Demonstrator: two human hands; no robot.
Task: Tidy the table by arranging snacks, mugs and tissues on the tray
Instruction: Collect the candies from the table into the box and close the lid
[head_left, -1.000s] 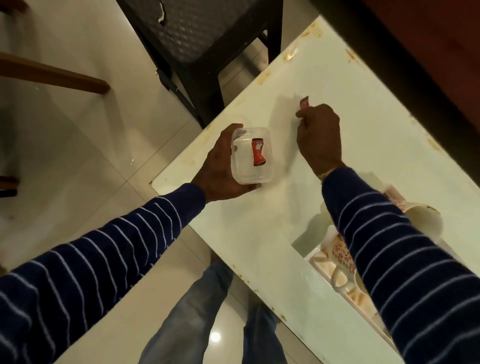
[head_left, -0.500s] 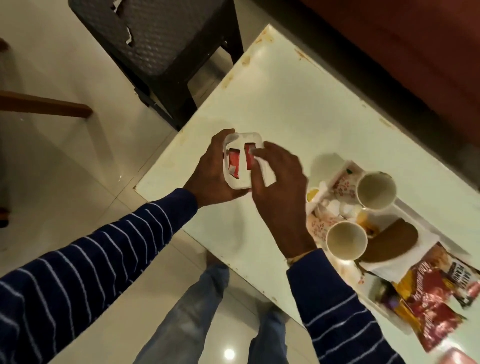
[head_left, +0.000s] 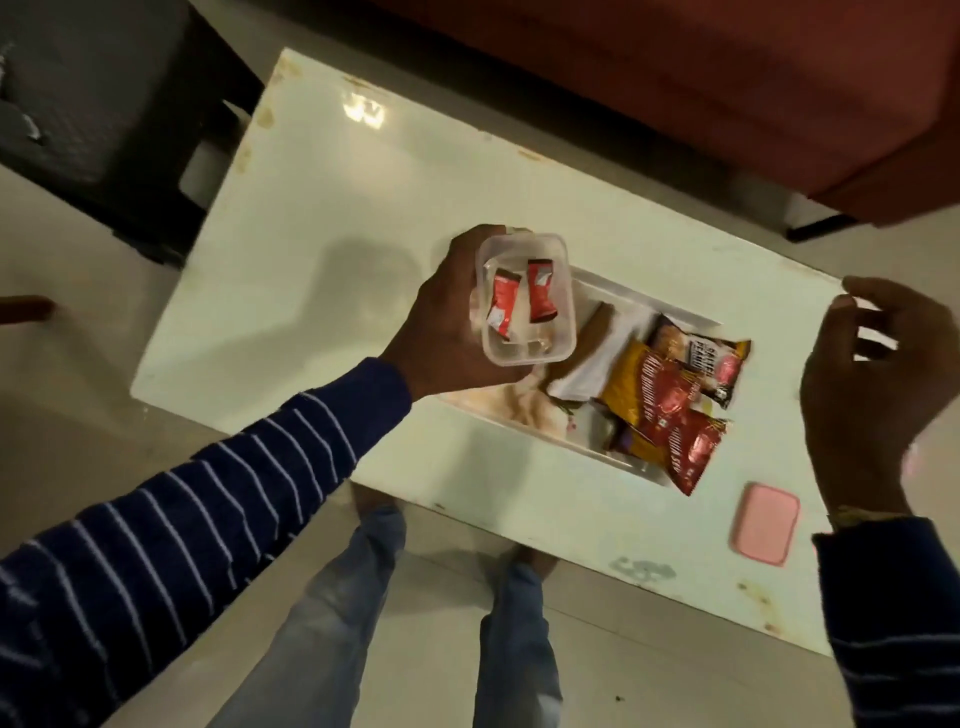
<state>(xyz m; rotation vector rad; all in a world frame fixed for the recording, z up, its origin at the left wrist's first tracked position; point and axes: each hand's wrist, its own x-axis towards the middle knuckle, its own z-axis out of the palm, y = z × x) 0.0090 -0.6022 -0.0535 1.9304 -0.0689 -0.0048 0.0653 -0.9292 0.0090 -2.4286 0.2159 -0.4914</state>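
Note:
My left hand (head_left: 441, 322) grips a clear plastic box (head_left: 527, 301) with two red sachets (head_left: 519, 304) inside, held above the left end of the white tray (head_left: 613, 283). On the tray lie red and yellow snack packets (head_left: 670, 410), a dark packet (head_left: 711, 364) and a white tissue (head_left: 597, 364) with something brown on it. The mugs are hidden under the box and my hand. My right hand (head_left: 878, 384) hovers open over the table's right end, holding nothing.
A pink lid (head_left: 764, 524) lies on the white table (head_left: 322, 270) near its front right edge. A dark stool (head_left: 104, 104) stands off the far left corner, a red-brown sofa (head_left: 727, 78) behind the table. My legs are below the front edge.
The second sachet went into the box. My right hand left the box and swung far right, fingers spread. My view shifted right, so the whole tray and pink lid show.

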